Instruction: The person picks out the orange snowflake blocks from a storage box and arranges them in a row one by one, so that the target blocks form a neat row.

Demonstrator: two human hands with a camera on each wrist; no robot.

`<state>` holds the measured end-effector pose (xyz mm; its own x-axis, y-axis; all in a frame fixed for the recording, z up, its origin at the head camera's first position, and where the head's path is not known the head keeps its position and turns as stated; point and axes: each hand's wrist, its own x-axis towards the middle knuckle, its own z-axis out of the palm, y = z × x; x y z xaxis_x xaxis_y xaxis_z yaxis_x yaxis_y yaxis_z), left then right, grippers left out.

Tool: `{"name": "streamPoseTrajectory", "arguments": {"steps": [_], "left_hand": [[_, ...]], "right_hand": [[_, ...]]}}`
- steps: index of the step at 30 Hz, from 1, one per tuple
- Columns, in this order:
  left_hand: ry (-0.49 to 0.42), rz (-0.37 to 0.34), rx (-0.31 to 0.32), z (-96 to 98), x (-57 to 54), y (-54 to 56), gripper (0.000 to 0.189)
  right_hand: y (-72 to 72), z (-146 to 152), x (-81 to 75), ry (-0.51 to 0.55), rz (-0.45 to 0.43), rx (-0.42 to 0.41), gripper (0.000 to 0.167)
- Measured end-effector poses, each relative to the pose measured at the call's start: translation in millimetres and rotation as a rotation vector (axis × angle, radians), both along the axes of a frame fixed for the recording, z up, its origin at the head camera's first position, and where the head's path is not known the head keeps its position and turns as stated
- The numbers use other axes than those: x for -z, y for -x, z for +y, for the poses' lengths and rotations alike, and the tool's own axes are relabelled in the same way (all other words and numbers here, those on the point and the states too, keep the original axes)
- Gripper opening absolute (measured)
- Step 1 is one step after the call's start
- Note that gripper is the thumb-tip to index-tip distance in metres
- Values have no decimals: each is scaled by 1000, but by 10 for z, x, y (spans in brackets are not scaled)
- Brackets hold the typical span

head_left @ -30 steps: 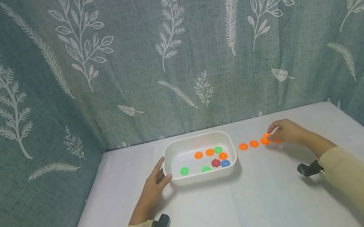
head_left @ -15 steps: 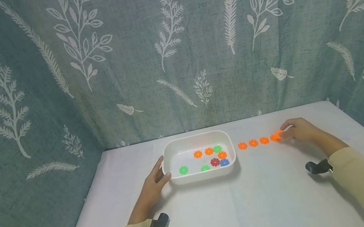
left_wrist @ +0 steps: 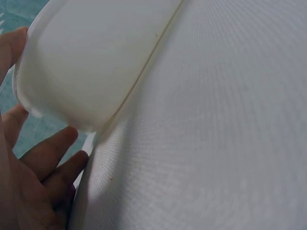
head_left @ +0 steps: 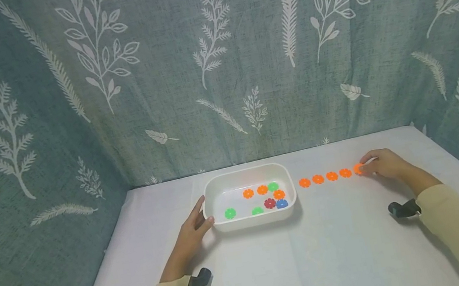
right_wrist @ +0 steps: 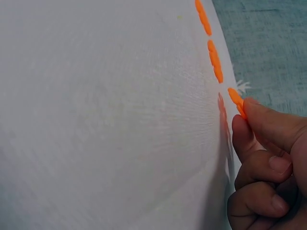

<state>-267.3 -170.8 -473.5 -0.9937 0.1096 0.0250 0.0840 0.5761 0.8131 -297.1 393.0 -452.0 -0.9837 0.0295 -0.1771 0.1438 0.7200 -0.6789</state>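
Note:
My right hand (head_left: 385, 165) pinches an orange snowflake disc (right_wrist: 234, 97) between thumb and fingertips at the right end of a row. In the right wrist view this disc is tilted, just above the tabletop, with an orange reflection under it. Several more orange discs (head_left: 332, 176) lie flat in a line to its left. My left hand (head_left: 189, 238) rests at the left end of a white tray (head_left: 252, 221), thumb and index finger touching its rim, the other fingers relaxed. Inside the tray are orange discs (head_left: 248, 193), green discs (head_left: 229, 213), a red disc (head_left: 269, 203) and a blue disc (head_left: 282, 203).
A white cloth (head_left: 344, 255) covers the table. Behind it and at both sides hangs a green leaf-patterned curtain (head_left: 172, 71). Dark wrist camera mounts (head_left: 402, 209) stick out at both sleeves.
My right hand has moved right along the row with the pinched orange disc, uncovering the discs behind it. The left hand and tray stay in place; the head view shifts slightly.

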Motion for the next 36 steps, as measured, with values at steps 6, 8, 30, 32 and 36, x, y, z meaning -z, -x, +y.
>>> {"name": "streamPoseTrajectory", "arguments": {"steps": [6, 8, 30, 32, 36], "left_hand": [[-1, 2, 11, -5, -4, -2, 74], [1, 6, 13, -8, 0, -4, 74], [-43, 9, 34, -31, 37, -14, 72], [-41, 9, 36, -39, 41, -9, 72], [-42, 10, 36, -48, 51, -2, 71]], "right_hand": [[16, -22, 11, -3, -6, 24, 44], [24, -33, 11, -7, -6, 23, 45], [37, -70, 25, -115, 2, -2, 35], [23, -74, 18, -122, 12, -10, 35], [6, -87, 6, -113, 16, -25, 38]]}}
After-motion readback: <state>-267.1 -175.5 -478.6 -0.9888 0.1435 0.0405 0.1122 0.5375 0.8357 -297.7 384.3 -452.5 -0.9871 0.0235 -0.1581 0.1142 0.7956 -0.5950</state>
